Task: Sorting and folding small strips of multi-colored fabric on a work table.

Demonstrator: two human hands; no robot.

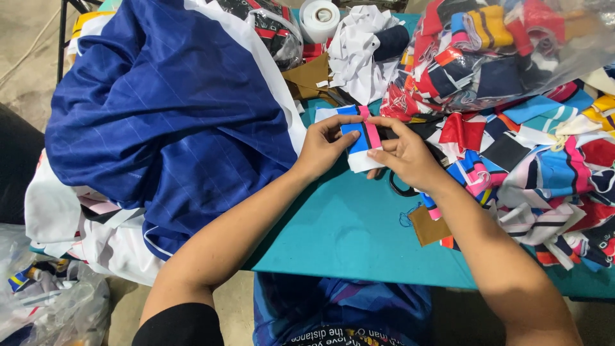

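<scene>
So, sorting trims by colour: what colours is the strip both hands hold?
Blue, pink, black and white stripes on the strip, in the head view.

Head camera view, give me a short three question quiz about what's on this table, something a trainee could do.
1. True or false: both hands, left hand and right hand, are on the small striped fabric piece.
2. What colour is the table top?
A. teal
B. red
C. white
3. What lies to the left of the hands: the large blue cloth or the clear bag of colourful scraps?

Key:
1. True, both hands pinch the blue, pink and white piece.
2. A.
3. The large blue cloth; the bag sits at the upper right.
</scene>
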